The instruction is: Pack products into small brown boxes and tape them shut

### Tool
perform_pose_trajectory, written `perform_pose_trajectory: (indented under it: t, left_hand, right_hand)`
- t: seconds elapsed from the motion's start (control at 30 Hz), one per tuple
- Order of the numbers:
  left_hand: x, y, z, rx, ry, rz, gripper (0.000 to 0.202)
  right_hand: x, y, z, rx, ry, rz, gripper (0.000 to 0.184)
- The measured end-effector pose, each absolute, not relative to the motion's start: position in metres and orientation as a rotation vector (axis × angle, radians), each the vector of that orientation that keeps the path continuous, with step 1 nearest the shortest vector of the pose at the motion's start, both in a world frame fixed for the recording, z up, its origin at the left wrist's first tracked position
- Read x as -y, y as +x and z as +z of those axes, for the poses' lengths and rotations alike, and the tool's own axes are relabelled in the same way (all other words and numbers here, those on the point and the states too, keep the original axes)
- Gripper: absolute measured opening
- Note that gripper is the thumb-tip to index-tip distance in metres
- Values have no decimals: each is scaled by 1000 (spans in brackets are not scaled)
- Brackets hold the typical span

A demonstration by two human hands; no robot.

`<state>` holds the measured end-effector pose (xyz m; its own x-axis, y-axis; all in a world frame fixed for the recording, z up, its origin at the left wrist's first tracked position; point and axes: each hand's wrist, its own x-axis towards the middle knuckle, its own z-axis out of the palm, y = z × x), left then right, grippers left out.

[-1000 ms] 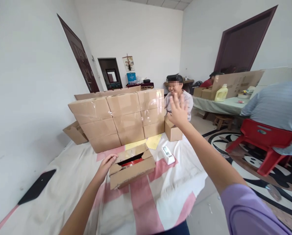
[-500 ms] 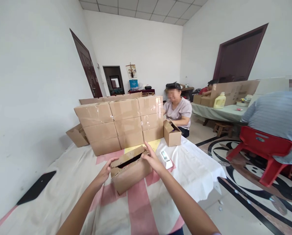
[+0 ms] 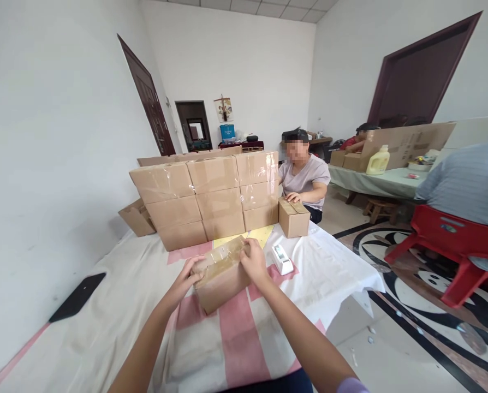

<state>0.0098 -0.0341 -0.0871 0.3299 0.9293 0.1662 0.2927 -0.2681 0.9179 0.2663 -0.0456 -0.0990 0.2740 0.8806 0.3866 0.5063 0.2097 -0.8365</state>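
Right — my carton (image 3: 223,275) sits on the cloth (image 3: 244,341) just in front of the stacked boxes (image 3: 220,204), turned at a slant to them, its top flaps down. My left hand (image 3: 184,279) holds its left end, thumb and fingers a little apart; my right hand (image 3: 254,262) holds the other end, fingers curled in. In front of the stack's right end lies a white device (image 3: 282,260) — and beside that end, a co-worker's hand (image 3: 295,197) rests on another box (image 3: 295,222).
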Motion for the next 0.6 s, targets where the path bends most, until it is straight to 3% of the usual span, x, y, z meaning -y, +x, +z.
perform_pose_trajectory:
  t: [0.1, 0.27, 0.5, 0.6]
  left_hand:
    - [44, 10, -77, -1118, 1877, 891, 52]
    - [45, 7, -77, -1048, 1988, 808, 40]
    - [46, 11, -58, -1316, 2379, 1131, 39]
    - [67, 43, -42, -1277, 2672, 911, 47]
  right_hand:
    - [51, 271, -101, 1379, -1379, 410, 33]
    - [75, 319, -120, 1112, -1175, 391, 28]
    - [91, 400, -153, 902, -1492, 439, 32]
    - [81, 411, -157, 939, -1585, 543, 30]
